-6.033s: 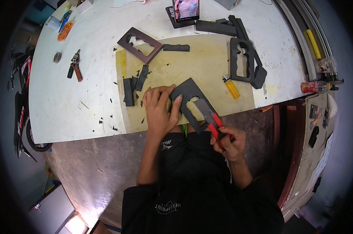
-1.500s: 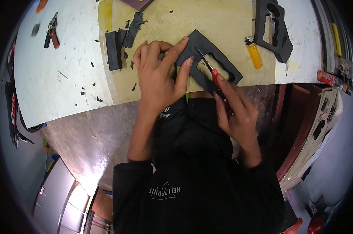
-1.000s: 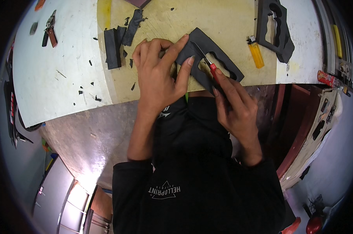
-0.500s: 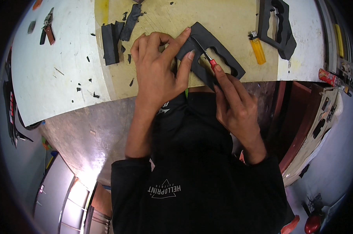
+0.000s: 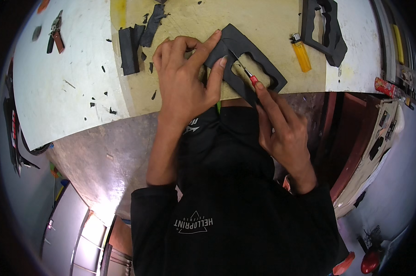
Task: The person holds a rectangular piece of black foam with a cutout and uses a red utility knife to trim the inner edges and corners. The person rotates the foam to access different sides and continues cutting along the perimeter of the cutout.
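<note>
A black foam-like piece (image 5: 255,51) with a wavy-edged cutout lies tilted at the table's front edge. My left hand (image 5: 186,78) grips its left end, thumb on the near part and index finger at the top corner. In my right hand (image 5: 284,122) is a slim craft knife (image 5: 253,79) with a red handle, its forefinger stretched along it. The thin blade points up and left, its tip at the solid part of the piece beside the cutout. A curved line shows on the surface near my left index finger.
A similar black piece (image 5: 335,39) lies at the far right beside a yellow lighter (image 5: 302,56). Black offcuts (image 5: 129,50) and small scraps are strewn left of my hands. Pliers with red and black handles (image 5: 56,39) rest at the far left of the table (image 5: 70,110).
The knife and my right hand have shifted slightly right and down, drawing the blade tip back toward the cutout. My left hand keeps its hold, and the piece has barely moved.
</note>
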`<state>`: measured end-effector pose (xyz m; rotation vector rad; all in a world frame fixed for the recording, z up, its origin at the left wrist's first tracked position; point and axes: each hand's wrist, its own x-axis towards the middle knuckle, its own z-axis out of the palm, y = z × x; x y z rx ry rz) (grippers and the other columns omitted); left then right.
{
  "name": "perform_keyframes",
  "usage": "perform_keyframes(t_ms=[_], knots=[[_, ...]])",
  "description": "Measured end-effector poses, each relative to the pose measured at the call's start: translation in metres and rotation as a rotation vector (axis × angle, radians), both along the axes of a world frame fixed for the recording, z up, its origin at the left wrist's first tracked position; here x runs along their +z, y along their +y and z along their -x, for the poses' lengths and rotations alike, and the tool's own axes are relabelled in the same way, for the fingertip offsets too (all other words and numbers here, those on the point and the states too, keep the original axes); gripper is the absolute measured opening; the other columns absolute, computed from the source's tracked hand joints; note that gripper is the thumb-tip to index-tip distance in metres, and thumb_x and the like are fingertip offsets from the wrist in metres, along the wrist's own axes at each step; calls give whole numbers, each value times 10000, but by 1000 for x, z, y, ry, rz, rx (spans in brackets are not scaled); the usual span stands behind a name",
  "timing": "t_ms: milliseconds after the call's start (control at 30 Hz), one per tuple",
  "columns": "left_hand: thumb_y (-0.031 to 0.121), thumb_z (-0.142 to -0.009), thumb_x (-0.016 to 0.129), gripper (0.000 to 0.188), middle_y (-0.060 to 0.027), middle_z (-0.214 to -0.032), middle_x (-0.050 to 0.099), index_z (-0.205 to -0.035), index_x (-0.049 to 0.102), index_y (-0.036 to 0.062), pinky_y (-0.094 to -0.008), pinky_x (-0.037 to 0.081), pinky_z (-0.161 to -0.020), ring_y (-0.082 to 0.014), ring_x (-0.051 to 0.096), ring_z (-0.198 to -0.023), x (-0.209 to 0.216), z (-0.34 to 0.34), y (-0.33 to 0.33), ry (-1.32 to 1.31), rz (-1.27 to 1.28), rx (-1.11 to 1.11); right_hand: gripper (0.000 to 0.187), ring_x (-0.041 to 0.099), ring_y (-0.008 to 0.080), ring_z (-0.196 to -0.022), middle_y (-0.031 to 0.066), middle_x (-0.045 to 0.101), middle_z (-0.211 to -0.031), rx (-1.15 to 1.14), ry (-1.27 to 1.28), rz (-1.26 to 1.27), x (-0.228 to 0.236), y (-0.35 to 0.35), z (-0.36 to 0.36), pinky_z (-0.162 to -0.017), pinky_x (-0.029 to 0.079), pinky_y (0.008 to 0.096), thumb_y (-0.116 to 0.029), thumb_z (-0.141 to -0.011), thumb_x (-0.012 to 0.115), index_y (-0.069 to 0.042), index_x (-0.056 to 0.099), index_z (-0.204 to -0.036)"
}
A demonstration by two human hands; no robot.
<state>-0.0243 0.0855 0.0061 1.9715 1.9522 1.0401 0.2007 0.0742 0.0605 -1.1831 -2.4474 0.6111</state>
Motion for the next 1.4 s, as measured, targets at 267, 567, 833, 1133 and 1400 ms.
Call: perform_keyframes(t_ms=[267,567,833,1133,1400], knots=[[174,-839,798,449,-80,-961,590,-1286,761,140,-396,376,-957,-261,552,-954,3,-1,1,8,-26,-10,621,757,336,-811,204,686,-1242,1,-82,79,18,-9,-10,-638,614,403,65,-873,672,-24,550,-1476],[181,-825,806,403,-83,-972,624,-1223,763,131,-444,396,-992,-277,589,-959,1,-1,1,-33,-71,-4,503,775,347,-931,201,737,-1168,-110,212,-42,19,1,-10,-719,628,389,29,-880,732,-66,671,-1370],[196,-811,812,287,-60,-941,631,-1091,783,143,-537,419,-1100,-267,619,-934,-3,-2,-1,11,-128,-9,520,780,333,-935,213,739,-1166,-56,249,-29,-19,18,7,-711,628,392,30,-878,738,-63,665,-1385],[187,-802,805,269,-63,-930,633,-1064,786,125,-530,430,-1076,-266,622,-916,-2,-3,1,11,-146,-6,510,778,325,-936,195,739,-1185,-68,198,-27,-16,16,10,-720,634,382,24,-881,736,-59,666,-1380],[180,-806,796,255,-62,-939,632,-1053,777,117,-527,422,-1081,-272,619,-933,-3,-2,2,14,-143,-3,511,778,325,-938,197,735,-1197,-51,159,-21,-12,16,10,-721,636,384,22,-881,738,-59,664,-1380]])
